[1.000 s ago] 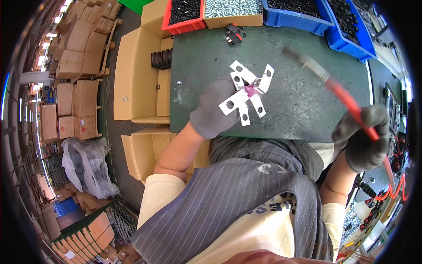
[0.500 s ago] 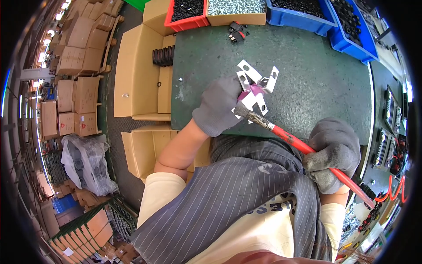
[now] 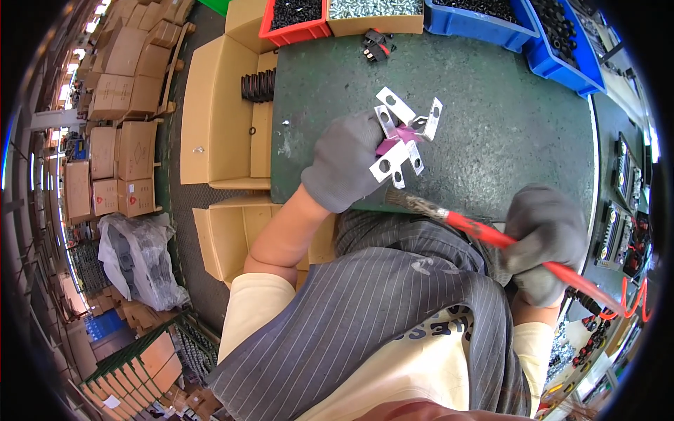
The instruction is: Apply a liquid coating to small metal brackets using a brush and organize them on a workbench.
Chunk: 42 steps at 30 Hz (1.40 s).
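Note:
My left hand (image 3: pixel 347 165), in a grey glove, is closed around a cluster of shiny metal brackets (image 3: pixel 385 167) with round holes, fixed around a purple middle piece (image 3: pixel 399 138). The brackets stick out in several directions over the bench edge nearest me. In my gloved right hand (image 3: pixel 544 242) is a long red-handled tool (image 3: pixel 481 229), gripped partway along the handle. Its worn grey-black head points at the brackets and is apart from them, just below; motion blur hides what kind of tool it is.
Beyond the green bench top (image 3: pixel 491 126) stand a red bin (image 3: pixel 295 35), a carton of silver fasteners (image 3: pixel 375 26) and blue bins (image 3: pixel 484 35) of black parts. A small black-and-red part (image 3: pixel 376 45) lies near them. Open cardboard boxes (image 3: pixel 210 119) flank the bench's left side.
The tool's head has moved off the brackets, down and to the right, as my right hand shifted right. My left hand and the brackets have moved slightly up and left.

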### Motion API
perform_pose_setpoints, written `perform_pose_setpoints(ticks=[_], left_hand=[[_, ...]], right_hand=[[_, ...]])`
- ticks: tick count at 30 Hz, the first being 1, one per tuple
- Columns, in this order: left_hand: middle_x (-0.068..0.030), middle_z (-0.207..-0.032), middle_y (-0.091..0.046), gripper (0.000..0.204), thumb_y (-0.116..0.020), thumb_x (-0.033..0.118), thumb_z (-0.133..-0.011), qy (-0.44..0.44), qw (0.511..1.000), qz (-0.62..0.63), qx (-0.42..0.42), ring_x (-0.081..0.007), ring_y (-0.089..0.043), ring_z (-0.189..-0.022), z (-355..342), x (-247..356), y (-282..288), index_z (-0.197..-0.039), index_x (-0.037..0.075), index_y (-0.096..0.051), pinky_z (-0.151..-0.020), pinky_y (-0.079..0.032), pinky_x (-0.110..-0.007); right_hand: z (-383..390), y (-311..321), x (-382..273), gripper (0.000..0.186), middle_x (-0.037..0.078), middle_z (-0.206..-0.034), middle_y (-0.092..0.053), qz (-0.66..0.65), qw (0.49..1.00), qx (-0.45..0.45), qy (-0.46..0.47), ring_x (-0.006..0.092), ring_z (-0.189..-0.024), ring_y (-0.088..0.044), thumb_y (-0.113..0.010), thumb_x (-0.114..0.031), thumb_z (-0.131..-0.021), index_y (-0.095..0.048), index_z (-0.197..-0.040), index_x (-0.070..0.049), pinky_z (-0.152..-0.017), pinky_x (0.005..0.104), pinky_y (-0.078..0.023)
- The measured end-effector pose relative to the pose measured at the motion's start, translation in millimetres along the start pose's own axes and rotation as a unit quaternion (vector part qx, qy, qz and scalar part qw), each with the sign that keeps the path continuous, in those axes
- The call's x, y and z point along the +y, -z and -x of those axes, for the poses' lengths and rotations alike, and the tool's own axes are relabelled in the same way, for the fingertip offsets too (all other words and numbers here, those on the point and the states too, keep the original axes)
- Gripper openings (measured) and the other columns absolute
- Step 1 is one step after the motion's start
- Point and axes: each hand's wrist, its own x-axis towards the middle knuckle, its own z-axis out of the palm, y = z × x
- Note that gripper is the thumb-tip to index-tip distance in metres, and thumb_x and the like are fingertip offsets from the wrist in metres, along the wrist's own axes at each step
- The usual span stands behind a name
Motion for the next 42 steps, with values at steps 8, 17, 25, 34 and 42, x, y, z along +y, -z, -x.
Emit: perform_pose_setpoints(ticks=[8, 17, 25, 34, 42], left_hand=[[-0.0126, -0.078, -0.057, 0.025, -0.065, 0.024, -0.072, -0.036, 0.994, -0.107, -0.003, -0.0325, -0.056, -0.072, 0, -5, -3, -0.091, 0.009, -0.060, -0.062, -0.043, -0.041], [-0.0118, -0.078, -0.057, 0.025, -0.065, 0.025, -0.072, -0.010, 0.990, -0.142, -0.003, -0.0304, -0.056, -0.075, 1, -4, -3, -0.091, 0.009, -0.061, -0.064, -0.043, -0.041], [-0.0123, -0.072, -0.056, 0.024, -0.063, 0.029, -0.073, -0.063, 0.992, -0.027, -0.110, -0.0319, -0.056, -0.067, 3, 0, -2, -0.080, 0.006, -0.061, -0.059, -0.042, -0.041], [-0.0122, -0.085, -0.059, 0.027, -0.063, 0.028, -0.070, -0.047, 0.976, -0.169, -0.131, -0.0295, -0.057, -0.079, 5, 10, -2, -0.086, 0.007, -0.064, -0.072, -0.045, -0.039], [-0.0118, -0.088, -0.060, 0.029, -0.064, 0.031, -0.068, 0.001, 0.972, -0.171, -0.161, -0.0281, -0.058, -0.085, 6, 15, -3, -0.086, 0.008, -0.064, -0.077, -0.045, -0.039]], right_hand=[[7, -3, 5, 0.027, 0.007, -0.055, -0.051, -0.211, 0.923, 0.155, -0.282, 0.0108, -0.041, -0.048, -0.062, -0.025, -0.074, -0.049, -0.073, -0.001, -0.039, 0.0212, -0.038], [5, -7, 4, 0.025, 0.007, -0.053, -0.051, -0.214, 0.921, 0.159, -0.283, 0.0117, -0.038, -0.047, -0.061, -0.022, -0.071, -0.050, -0.069, 0.000, -0.037, 0.0216, -0.037], [-17, 29, 29, 0.023, 0.000, -0.046, -0.039, -0.211, 0.938, 0.165, -0.218, 0.0075, -0.039, -0.033, -0.052, -0.026, -0.081, -0.043, -0.078, -0.005, -0.039, 0.0184, -0.025], [-24, 29, 40, 0.023, 0.001, -0.046, -0.044, -0.142, 0.938, 0.108, -0.296, 0.0052, -0.036, -0.036, -0.047, -0.024, -0.074, -0.052, -0.077, -0.001, -0.034, 0.0181, -0.022], [-26, 27, 26, 0.021, 0.002, -0.047, -0.044, -0.078, 0.951, 0.167, -0.250, 0.0059, -0.037, -0.038, -0.045, -0.020, -0.073, -0.051, -0.074, 0.000, -0.035, 0.0189, -0.024]])
